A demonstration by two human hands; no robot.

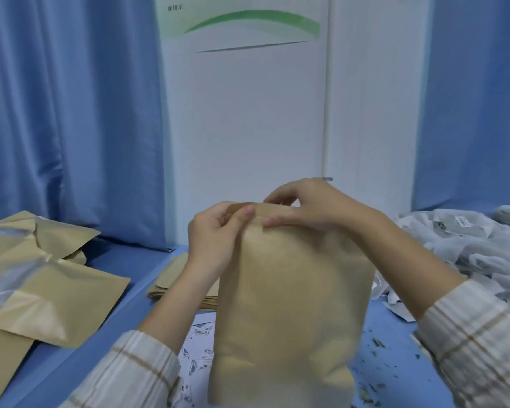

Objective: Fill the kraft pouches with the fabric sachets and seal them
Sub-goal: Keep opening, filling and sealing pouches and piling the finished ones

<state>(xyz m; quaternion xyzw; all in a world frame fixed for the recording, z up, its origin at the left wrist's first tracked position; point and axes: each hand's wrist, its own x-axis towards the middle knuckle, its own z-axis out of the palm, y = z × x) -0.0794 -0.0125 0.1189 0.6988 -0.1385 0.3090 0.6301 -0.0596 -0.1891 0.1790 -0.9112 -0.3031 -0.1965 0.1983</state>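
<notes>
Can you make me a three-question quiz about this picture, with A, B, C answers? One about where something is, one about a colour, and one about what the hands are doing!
1. Where is the heap of white fabric sachets?
A. On the person's right
B. On the person's left
C. Inside a box

2. What colour is the table top?
A. Red
B. Blue
C. Black

3. What are the hands doing?
A. Resting flat on the table
B. Waving in the air
C. Pinching the top of the upright pouch

Answers:
1 A: the fabric sachets lie piled at the right edge.
2 B: the table top is blue, like the curtains.
3 C: the left hand and right hand both pinch the top strip of the standing kraft pouch.
</notes>
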